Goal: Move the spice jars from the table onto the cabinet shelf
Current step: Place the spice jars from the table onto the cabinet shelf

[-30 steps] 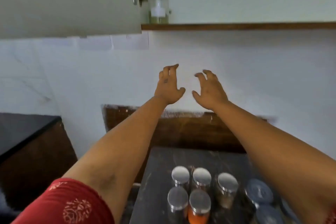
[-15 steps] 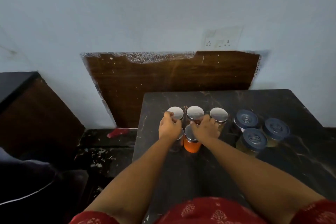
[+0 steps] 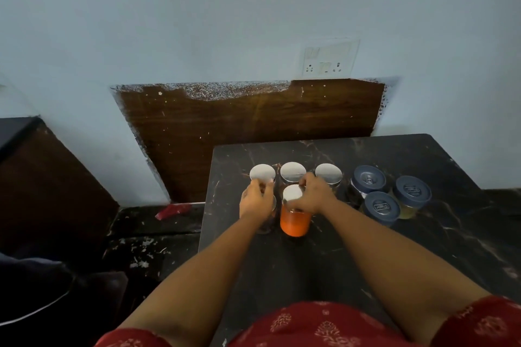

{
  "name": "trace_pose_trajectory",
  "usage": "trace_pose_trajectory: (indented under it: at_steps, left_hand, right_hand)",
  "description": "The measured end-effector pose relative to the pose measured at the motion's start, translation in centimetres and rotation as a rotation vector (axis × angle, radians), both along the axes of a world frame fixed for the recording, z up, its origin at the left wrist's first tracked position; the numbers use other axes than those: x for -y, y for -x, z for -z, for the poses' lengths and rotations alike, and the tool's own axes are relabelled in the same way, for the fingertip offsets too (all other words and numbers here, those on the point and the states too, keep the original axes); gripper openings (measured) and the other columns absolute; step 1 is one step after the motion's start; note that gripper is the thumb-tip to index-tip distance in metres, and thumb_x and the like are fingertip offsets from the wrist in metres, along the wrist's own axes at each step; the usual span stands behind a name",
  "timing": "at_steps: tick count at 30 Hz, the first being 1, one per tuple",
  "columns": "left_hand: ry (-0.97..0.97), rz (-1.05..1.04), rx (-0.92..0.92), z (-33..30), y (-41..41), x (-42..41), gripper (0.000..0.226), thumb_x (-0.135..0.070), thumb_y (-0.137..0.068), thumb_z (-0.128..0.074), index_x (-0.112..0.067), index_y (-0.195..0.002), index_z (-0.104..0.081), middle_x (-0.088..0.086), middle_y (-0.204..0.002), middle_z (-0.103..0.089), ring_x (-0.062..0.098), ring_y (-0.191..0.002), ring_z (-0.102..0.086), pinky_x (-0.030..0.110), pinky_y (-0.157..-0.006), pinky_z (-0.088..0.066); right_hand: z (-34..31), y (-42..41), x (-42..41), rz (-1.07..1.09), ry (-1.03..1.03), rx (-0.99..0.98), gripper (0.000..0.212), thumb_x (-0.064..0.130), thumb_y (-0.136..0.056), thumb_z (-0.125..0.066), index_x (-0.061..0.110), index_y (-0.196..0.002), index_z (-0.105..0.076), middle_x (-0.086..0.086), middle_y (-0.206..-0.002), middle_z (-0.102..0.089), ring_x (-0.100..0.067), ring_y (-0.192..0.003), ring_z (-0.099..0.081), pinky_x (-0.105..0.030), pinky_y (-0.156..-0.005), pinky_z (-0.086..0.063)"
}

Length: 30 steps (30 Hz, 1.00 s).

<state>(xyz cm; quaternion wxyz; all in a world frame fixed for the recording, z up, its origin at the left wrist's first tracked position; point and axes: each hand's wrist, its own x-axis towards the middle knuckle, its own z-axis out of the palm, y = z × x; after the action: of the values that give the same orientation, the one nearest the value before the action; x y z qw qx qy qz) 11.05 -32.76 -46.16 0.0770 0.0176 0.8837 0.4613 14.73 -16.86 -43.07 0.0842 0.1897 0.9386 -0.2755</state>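
Several silver-lidded spice jars stand on the black marble table (image 3: pixel 352 259). My right hand (image 3: pixel 313 196) is wrapped around the top of the orange spice jar (image 3: pixel 295 221) in the front row. My left hand (image 3: pixel 255 201) covers the dark jar (image 3: pixel 267 227) to its left, gripping it from above. Three more silver-lidded jars (image 3: pixel 293 172) stand in a row just behind both hands. The cabinet shelf is out of view.
Three blue-lidded jars (image 3: pixel 382 207) stand to the right of the silver ones. A brown wooden panel (image 3: pixel 239 127) leans on the wall behind the table. A wall socket (image 3: pixel 325 65) sits above it. The floor to the left is dark and littered.
One second ago both hands were raised and open toward the shelf, where one jar stood. They have since come down onto the front two jars, and the view has tilted down.
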Motion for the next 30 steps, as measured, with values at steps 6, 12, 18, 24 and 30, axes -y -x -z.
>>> trace_pose_trajectory:
  at_steps: [6, 12, 18, 24, 30]
  left_hand:
    - [-0.379, 0.204, 0.375, -4.0, -0.1, -1.3, 0.059, -0.076, -0.083, -0.042, -0.032, -0.119, -0.056, 0.008, -0.124, -0.065, 0.025, -0.11, -0.062, 0.043, -0.096, -0.049]
    - [-0.533, 0.557, 0.553, -6.7, 1.3, -1.9, 0.086, -0.053, -0.058, -0.079, -0.034, -0.134, -0.043, 0.006, -0.127, -0.059, 0.027, -0.115, -0.059, 0.045, -0.092, -0.053]
    - [-1.134, 0.32, 0.694, -8.6, 2.5, -2.7, 0.079, -0.053, -0.065, -0.075, -0.019, -0.131, -0.048, 0.022, -0.123, -0.061, 0.038, -0.11, -0.061, 0.052, -0.086, -0.054]
    - [-0.906, 0.224, 0.542, -11.1, 2.8, -4.7, 0.066, -0.058, -0.08, -0.065, -0.022, -0.131, -0.045, 0.016, -0.126, -0.058, 0.031, -0.111, -0.061, 0.045, -0.088, -0.055]
    - [-0.398, 0.157, 0.096, -11.9, 4.1, -5.8, 0.081, -0.064, -0.071, -0.071, -0.024, -0.125, -0.027, 0.005, -0.129, -0.044, 0.025, -0.11, -0.056, 0.045, -0.091, -0.054]
  right_hand:
    - [-7.4, 2.4, -1.6, 0.059, 0.171, 0.151, 0.074, 0.07, -0.057, -0.069, 0.012, -0.103, -0.063, -0.008, -0.094, -0.065, -0.023, -0.084, -0.064, -0.033, -0.069, -0.053]
    - [-11.7, 3.3, -2.3, 0.179, 0.306, 0.107, 0.073, 0.08, -0.06, -0.064, 0.015, -0.094, -0.059, -0.008, -0.097, -0.063, -0.023, -0.088, -0.063, -0.035, -0.08, -0.055]
    - [-11.3, 2.9, -1.5, 0.178, 1.104, -0.057, 0.075, 0.082, -0.065, -0.061, 0.028, -0.117, -0.056, -0.012, -0.114, -0.067, -0.032, -0.1, -0.069, -0.042, -0.077, -0.058]
    - [-8.4, 3.0, 0.1, 0.405, 1.586, -0.153, 0.086, 0.072, -0.058, -0.075, 0.024, -0.126, -0.054, -0.018, -0.116, -0.068, -0.037, -0.104, -0.067, -0.051, -0.081, -0.056]
    - [-9.0, 3.4, -0.3, 0.491, 1.483, -0.218, 0.072, 0.073, -0.076, -0.058, 0.023, -0.128, -0.05, -0.016, -0.119, -0.062, -0.033, -0.106, -0.063, -0.044, -0.073, -0.058]
